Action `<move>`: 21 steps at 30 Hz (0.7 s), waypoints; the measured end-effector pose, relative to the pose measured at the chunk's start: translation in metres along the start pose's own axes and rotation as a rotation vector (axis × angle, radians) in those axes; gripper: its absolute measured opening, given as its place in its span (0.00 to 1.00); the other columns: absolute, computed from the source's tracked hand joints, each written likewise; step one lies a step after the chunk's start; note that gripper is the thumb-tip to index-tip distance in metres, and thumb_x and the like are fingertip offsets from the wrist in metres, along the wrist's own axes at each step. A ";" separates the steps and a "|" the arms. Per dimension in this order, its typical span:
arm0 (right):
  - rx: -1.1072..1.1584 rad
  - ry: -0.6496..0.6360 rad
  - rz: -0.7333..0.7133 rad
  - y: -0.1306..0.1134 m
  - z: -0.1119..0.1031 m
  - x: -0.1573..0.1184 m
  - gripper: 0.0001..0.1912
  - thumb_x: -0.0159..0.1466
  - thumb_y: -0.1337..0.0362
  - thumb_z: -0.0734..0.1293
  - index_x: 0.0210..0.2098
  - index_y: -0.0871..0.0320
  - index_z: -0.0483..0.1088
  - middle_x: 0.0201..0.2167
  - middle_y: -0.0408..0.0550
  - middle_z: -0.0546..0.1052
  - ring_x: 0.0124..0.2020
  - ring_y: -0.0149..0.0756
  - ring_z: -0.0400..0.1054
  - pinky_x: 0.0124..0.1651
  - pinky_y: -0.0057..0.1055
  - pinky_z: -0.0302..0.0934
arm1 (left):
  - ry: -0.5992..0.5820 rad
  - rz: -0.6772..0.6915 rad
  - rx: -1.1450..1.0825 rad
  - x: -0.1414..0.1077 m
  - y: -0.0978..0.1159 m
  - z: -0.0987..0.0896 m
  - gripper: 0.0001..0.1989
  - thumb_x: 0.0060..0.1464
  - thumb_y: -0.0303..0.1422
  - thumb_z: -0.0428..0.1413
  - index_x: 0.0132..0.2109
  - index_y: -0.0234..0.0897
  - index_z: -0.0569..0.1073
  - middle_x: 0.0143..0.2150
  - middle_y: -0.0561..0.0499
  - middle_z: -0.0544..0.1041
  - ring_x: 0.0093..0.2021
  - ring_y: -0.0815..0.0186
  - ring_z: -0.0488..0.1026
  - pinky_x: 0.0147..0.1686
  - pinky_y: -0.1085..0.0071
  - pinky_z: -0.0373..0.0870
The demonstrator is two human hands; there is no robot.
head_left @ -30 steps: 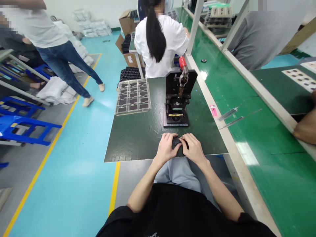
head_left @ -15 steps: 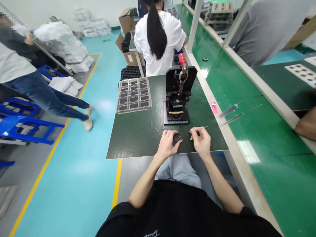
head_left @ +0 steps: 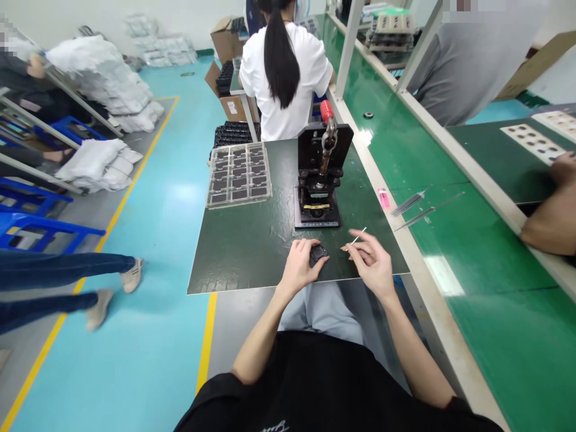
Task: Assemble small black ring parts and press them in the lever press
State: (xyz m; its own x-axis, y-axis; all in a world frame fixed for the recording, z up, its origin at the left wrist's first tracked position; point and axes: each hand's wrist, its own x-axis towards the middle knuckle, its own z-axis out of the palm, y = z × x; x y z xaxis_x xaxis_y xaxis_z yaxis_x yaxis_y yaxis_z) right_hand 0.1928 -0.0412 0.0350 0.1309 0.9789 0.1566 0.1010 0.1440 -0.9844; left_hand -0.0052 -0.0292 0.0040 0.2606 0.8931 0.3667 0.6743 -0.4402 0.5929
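Observation:
My left hand (head_left: 299, 267) rests on the dark green board (head_left: 238, 264), its fingers closed over a small black part (head_left: 318, 254). A thin white stick (head_left: 358, 236) sticks out from the fingertips of my right hand (head_left: 366, 264), a short way right of the black part. Behind my hands stands a black hand press (head_left: 317, 180) with a red-tipped lever and a chain link. To its left, a clear tray (head_left: 238, 175) holds several dark square pieces. Neither hand touches the press or the tray.
Beyond the board, a person in a white shirt (head_left: 283, 78) stands at a bench. A green workbench (head_left: 450, 174) on the right holds metal tweezers (head_left: 409, 203) and a pink item (head_left: 383, 198). A co-worker's hand (head_left: 562, 169) rests on another board. Someone's legs (head_left: 67, 276) pass on the left.
My hands have parted since the earliest frame, and the white stick has appeared in my right hand. That hand has moved slightly right, and the person on the left has walked farther left.

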 end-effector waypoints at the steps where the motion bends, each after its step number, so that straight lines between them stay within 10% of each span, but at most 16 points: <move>1: 0.001 -0.026 0.003 -0.002 0.001 0.002 0.18 0.66 0.53 0.72 0.52 0.55 0.75 0.38 0.52 0.83 0.40 0.41 0.81 0.42 0.37 0.78 | -0.003 -0.001 0.000 0.000 0.000 0.000 0.15 0.62 0.39 0.63 0.51 0.40 0.70 0.46 0.46 0.79 0.47 0.55 0.74 0.48 0.58 0.72; 5: 0.032 -0.110 0.019 -0.008 0.006 0.014 0.19 0.64 0.49 0.73 0.44 0.57 0.79 0.40 0.55 0.85 0.38 0.42 0.80 0.38 0.37 0.78 | -0.012 -0.008 -0.006 -0.001 0.002 0.001 0.16 0.62 0.39 0.62 0.52 0.40 0.70 0.46 0.46 0.79 0.47 0.56 0.74 0.48 0.58 0.72; 11: 0.028 0.043 0.000 0.001 0.021 0.028 0.21 0.64 0.45 0.72 0.34 0.58 0.80 0.16 0.41 0.71 0.17 0.29 0.63 0.22 0.29 0.63 | -0.013 -0.018 -0.005 -0.002 0.003 0.002 0.16 0.62 0.39 0.63 0.53 0.40 0.70 0.46 0.46 0.79 0.47 0.55 0.74 0.48 0.57 0.73; 21: 0.021 0.003 0.009 0.020 0.029 0.020 0.22 0.66 0.42 0.70 0.35 0.57 0.77 0.24 0.47 0.78 0.23 0.33 0.70 0.27 0.31 0.70 | -0.023 -0.009 -0.010 -0.002 0.006 -0.001 0.16 0.62 0.38 0.63 0.53 0.38 0.70 0.45 0.46 0.78 0.46 0.55 0.73 0.48 0.57 0.73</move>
State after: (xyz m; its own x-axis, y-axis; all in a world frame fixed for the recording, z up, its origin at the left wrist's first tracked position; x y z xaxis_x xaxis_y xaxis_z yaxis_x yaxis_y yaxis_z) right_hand 0.1684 -0.0145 0.0163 0.1352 0.9797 0.1481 0.0793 0.1383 -0.9872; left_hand -0.0023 -0.0337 0.0075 0.2701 0.8990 0.3448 0.6695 -0.4327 0.6037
